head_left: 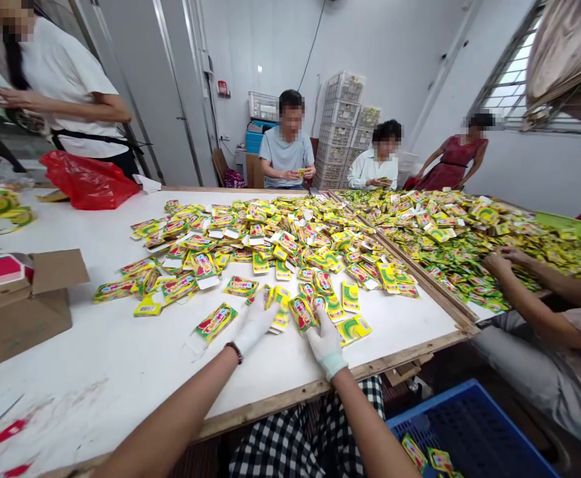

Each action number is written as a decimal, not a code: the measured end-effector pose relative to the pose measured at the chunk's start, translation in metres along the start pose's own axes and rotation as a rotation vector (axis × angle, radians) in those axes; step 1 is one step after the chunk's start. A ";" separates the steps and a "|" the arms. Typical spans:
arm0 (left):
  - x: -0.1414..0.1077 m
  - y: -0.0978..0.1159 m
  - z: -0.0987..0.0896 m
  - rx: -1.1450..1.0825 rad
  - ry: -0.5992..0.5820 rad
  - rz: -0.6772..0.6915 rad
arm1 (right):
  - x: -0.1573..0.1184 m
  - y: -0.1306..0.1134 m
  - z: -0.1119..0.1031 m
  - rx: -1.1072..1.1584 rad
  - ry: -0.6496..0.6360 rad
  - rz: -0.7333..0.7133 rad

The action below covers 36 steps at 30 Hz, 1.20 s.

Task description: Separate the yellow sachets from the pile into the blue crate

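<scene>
Both hands were gloved in white and down on the white bench (pixel 95 372), right at the near edge of a big spread of yellow-green sachets (pixel 270 245). The left hand (pixel 253 326) lay mostly flat with the fingers stretched out toward the pile, fingertips touching a sachet near the front; it looked loose, not clamped on anything. The right hand (pixel 326 342) was curled over a couple of packets, fingers pressing on one sachet (pixel 303 312) at the front of the heap, though honestly I couldn't tell whether it was actually gripping it or just resting on top. One loose sachet (pixel 215 320) sat just left of the left hand, apart from the rest. A cardboard box (pixel 26 305) stood open on the far left of the bench, and a red plastic bag (pixel 88 179) lay near the back corner. A blue crate (pixel 469 425) sat on the floor to the right with a few packets in it. Another person's hands (pixel 502 260) were working a second pile on the neighbouring bench (pixel 449 305), and more people sat at the far end.
</scene>
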<state>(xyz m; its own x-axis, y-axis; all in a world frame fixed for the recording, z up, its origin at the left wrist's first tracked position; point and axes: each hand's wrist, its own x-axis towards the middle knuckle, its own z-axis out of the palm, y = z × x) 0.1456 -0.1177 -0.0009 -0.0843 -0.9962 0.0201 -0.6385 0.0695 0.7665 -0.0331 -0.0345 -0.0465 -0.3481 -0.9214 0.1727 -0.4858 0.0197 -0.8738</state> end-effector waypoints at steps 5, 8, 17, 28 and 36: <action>-0.040 0.009 -0.053 0.247 0.105 0.247 | -0.006 -0.004 -0.022 0.162 -0.117 0.057; -0.057 0.038 -0.044 0.231 -0.214 0.562 | -0.008 -0.009 -0.028 0.308 -0.250 0.030; -0.075 0.013 0.016 -0.502 -0.177 -0.064 | -0.011 -0.013 -0.023 0.589 -0.264 0.152; -0.072 -0.001 0.011 -0.664 -0.390 -0.066 | -0.017 -0.020 -0.021 0.303 -0.394 0.056; -0.057 -0.006 0.005 -0.762 -0.471 -0.189 | -0.020 -0.023 -0.019 0.425 -0.388 0.117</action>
<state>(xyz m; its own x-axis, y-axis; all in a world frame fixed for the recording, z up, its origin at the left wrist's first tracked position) 0.1510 -0.0607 -0.0099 -0.4403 -0.8516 -0.2844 -0.0096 -0.3123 0.9499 -0.0304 -0.0092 -0.0208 -0.0222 -0.9988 -0.0447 -0.0700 0.0461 -0.9965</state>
